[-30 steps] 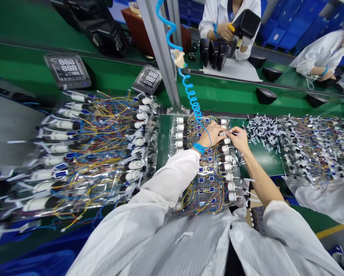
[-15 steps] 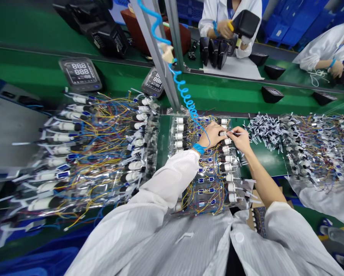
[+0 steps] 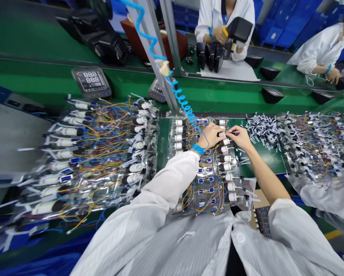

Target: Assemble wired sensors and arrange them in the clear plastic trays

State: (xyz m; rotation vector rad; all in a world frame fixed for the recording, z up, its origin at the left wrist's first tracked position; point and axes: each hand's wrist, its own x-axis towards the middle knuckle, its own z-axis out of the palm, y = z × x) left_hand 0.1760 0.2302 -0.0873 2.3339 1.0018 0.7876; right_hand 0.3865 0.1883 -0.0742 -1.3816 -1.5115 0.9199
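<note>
My left hand (image 3: 210, 136), with a blue band at its wrist, has its fingertips closed on a small white cylinder (image 3: 223, 134) like a pump or motor. My right hand (image 3: 239, 137) pinches a short, thin white tube (image 3: 237, 132) against the right end of that cylinder. Under my hands lies a clear plastic tray (image 3: 193, 168) with rows of white cylinders, yellow and blue wires and small blue circuit boards. Several cylinders at the tray's near right end carry white tubes (image 3: 251, 196). The exact joint between tube and cylinder is partly hidden by my fingers.
A heap of short white tubes (image 3: 264, 130) lies right of my hands. Stacked wired trays stand left (image 3: 102, 161) and right (image 3: 321, 142). A metal post (image 3: 168, 76) with a coiled blue cord (image 3: 183, 100) rises ahead. Display units (image 3: 91, 82) sit on the green belt; co-workers sit beyond.
The view has turned slightly, so things on the left appear further right. My hands stay in almost the same place, still at the same cylinder and tube.
</note>
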